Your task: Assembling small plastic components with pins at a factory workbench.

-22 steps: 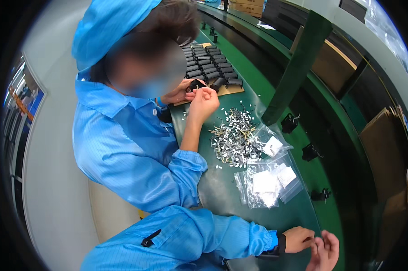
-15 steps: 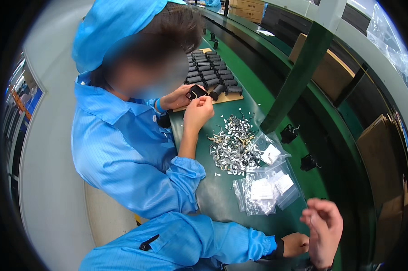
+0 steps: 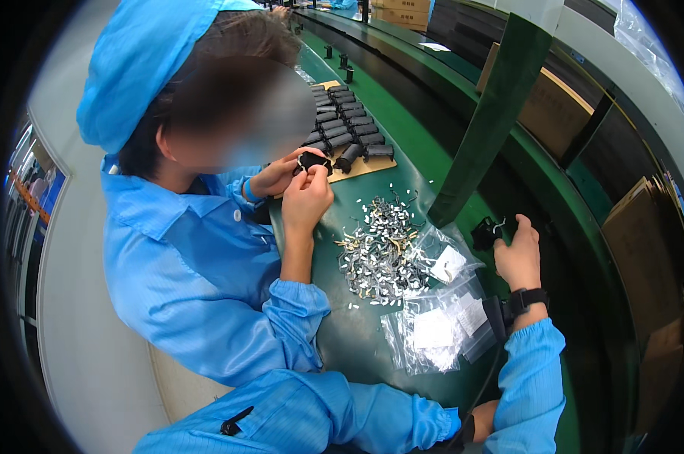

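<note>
My right hand [image 3: 519, 256] reaches over the green strip beyond the table, its thumb and fingers apart. Right beside the thumb and fingers is a small black part [image 3: 484, 234] with a light wire sticking out; nothing shows gripped. A black band circles that wrist. Of my left hand [image 3: 484, 421] only a bit near the wrist shows at the lower edge, since my right sleeve covers the fingers. Nearest to my arms lie clear plastic bags [image 3: 433, 333] with white labels. Beyond them spreads a pile of small wired pieces [image 3: 383, 250] with white ends.
At the left, a co-worker in blue [image 3: 198, 287] holds a black part [image 3: 312, 161] in both hands. Rows of black cylindrical parts [image 3: 342, 125] lie on a cardboard sheet [image 3: 365, 168]. A green post [image 3: 482, 144] rises beside the strip. Cardboard [image 3: 633, 250] stands at the right.
My right hand has moved forward from the near table edge to the black part on the strip. Only one of two nearby black parts remains visible there. The view has shifted slightly.
</note>
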A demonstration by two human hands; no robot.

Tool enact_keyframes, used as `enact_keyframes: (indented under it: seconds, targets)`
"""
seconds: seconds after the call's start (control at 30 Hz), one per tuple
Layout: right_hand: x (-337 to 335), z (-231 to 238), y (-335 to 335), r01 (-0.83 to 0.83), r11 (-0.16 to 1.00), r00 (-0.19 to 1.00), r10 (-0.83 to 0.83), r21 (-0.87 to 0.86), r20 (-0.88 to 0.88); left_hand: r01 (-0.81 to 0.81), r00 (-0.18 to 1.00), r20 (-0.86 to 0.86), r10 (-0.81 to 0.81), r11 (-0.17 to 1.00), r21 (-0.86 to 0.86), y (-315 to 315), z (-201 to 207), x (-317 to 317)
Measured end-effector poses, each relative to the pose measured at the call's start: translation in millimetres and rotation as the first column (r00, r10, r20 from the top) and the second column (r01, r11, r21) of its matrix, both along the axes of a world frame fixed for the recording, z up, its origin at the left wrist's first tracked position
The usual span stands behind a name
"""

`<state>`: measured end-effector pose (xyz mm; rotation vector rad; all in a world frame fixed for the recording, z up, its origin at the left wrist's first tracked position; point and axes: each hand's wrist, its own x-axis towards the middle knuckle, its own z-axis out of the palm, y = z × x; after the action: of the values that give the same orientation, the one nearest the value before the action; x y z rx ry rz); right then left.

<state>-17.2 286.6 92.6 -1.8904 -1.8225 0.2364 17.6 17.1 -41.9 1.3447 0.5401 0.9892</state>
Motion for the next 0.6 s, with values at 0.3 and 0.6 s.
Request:
enact_keyframes:
  seconds: [0.3,0.6]
  targets:
    - [9,-23,30,-0.074,0.97,0.969,0.015,-0.23,-0.247,-0.057,0.998,0.034,0.053,0.987,0.147,3,-6,10]
    - [16,25,-36,-0.036,0.999,0.95,0.046,0.037,-0.31,-0.046,0.93,-0.327,0.171,0.933,0.357,5,-45,44]
